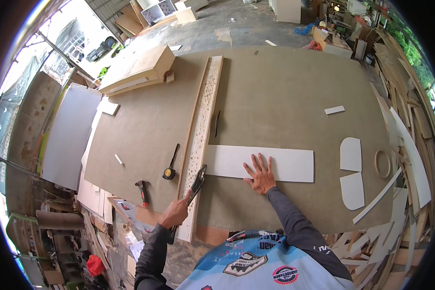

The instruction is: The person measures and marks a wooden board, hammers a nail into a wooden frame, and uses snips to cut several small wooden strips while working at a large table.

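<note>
My left hand [175, 212] grips a black clamp-like hand tool [196, 181] that lies over a long narrow wooden strip [202, 130] full of small holes, near the strip's front end. My right hand [260, 173] lies flat, fingers spread, on a white rectangular panel [290, 163] that butts against the strip's right side. Both rest on a big brown board [275, 96] serving as the worktop.
A tape measure [169, 172], a hammer [142, 189] and a small white piece [118, 159] lie left of the strip. A dark slim tool [217, 123] lies right of it. Two rounded white cut-outs [351, 154], a wooden ring [383, 163] and stacked offcuts sit right; boards [140, 67] are stacked at far left.
</note>
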Action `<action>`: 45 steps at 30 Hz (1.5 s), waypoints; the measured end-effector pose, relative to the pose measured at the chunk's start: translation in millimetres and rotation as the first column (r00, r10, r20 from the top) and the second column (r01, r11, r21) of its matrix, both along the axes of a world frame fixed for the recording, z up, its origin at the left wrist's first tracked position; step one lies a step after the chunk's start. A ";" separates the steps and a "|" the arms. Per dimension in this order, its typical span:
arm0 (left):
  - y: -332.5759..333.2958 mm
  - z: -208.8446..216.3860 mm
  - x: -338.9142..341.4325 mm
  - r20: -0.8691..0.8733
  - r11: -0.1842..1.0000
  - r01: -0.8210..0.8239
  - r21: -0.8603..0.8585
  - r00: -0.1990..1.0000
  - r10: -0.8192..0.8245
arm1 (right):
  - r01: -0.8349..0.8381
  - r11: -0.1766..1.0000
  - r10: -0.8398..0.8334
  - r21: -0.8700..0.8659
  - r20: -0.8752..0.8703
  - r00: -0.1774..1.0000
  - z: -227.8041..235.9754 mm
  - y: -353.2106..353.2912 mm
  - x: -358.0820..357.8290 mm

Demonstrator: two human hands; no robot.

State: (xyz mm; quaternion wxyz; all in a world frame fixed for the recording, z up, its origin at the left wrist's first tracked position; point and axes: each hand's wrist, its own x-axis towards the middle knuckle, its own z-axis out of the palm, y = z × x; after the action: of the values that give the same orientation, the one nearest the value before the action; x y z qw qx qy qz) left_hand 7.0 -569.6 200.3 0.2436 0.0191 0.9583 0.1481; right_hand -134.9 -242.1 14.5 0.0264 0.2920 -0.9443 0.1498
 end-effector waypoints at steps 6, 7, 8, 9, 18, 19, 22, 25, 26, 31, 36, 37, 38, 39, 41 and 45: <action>2.8 -0.3 -19.9 0.040 0.999 -0.035 0.021 0.999 0.034 | -0.017 1.000 0.017 -0.001 0.003 1.000 -0.9 1.3 -2.6; 7.5 9.9 -25.5 0.076 0.998 -0.057 0.027 0.996 0.055 | -0.017 1.000 0.017 0.000 0.006 1.000 -0.6 1.6 -3.4; 10.3 15.1 -28.4 0.112 0.996 -0.079 0.033 0.991 0.075 | -0.017 1.000 0.017 0.008 0.000 1.000 -0.4 1.8 -4.8; 8.5 11.9 -29.4 0.102 0.996 -0.079 0.042 0.992 0.075 | -0.016 1.000 0.016 0.016 -0.007 1.000 -0.3 2.0 -6.7; 9.1 11.6 -52.4 0.114 0.993 -0.111 0.048 0.988 0.105 | -0.017 0.999 0.017 0.033 -0.011 1.000 -2.0 0.9 -28.3; 3.5 5.1 -54.4 0.062 0.997 -0.060 0.038 0.996 0.058 | -0.020 0.999 0.020 0.030 -0.011 1.000 -1.2 -0.5 -31.1; -2.1 -2.8 -58.9 0.062 0.998 -0.061 0.025 0.996 0.059 | -0.021 0.999 0.021 0.038 -0.003 1.000 0.1 -2.2 -38.5; 5.8 4.8 -69.5 0.098 0.995 -0.095 0.018 0.991 0.093 | -0.017 0.999 0.017 0.046 -0.011 1.000 -1.2 -1.2 -45.8; 6.8 5.7 -71.1 0.102 0.995 -0.102 0.012 0.990 0.100 | -0.019 0.999 0.019 0.044 -0.011 1.000 -1.4 -1.0 -47.9; 7.7 4.5 -83.2 0.091 0.997 -0.078 -0.014 0.993 0.079 | -0.018 0.998 0.019 0.057 -0.022 1.000 -3.2 -1.2 -60.1; -4.0 -12.6 -82.7 -0.055 1.000 -0.015 0.010 0.998 0.016 | -0.029 0.998 0.029 0.064 0.006 1.000 -0.8 -2.3 -68.7; -4.3 -13.2 -84.5 -0.055 1.000 -0.009 0.003 0.998 0.010 | -0.027 0.998 0.027 0.059 0.009 1.000 -1.0 -2.0 -69.0; -4.6 -13.6 -86.2 -0.054 1.000 -0.004 -0.004 0.999 0.004 | -0.027 0.997 0.026 0.066 0.004 1.000 -1.2 -1.8 -70.2; -4.7 -13.9 -88.1 -0.050 1.000 -0.004 -0.002 0.999 0.004 | -0.026 0.997 0.026 0.074 0.000 1.000 -1.3 -1.7 -72.1; -3.2 -11.9 -94.5 -0.048 1.000 -0.003 0.000 0.999 0.003 | -0.022 0.997 0.023 0.078 -0.008 1.000 -1.0 -1.6 -77.2; 1.9 -7.0 -109.1 -0.004 1.000 -0.027 -0.004 1.000 0.027 | -0.015 0.998 0.016 0.066 -0.011 1.000 -2.6 -0.7 -89.0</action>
State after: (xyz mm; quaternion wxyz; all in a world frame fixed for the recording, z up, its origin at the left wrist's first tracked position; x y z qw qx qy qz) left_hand -102.1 -567.8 193.3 0.2397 0.0059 0.9592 0.1496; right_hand -223.9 -242.8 11.8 0.0209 0.3007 -0.9463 0.1171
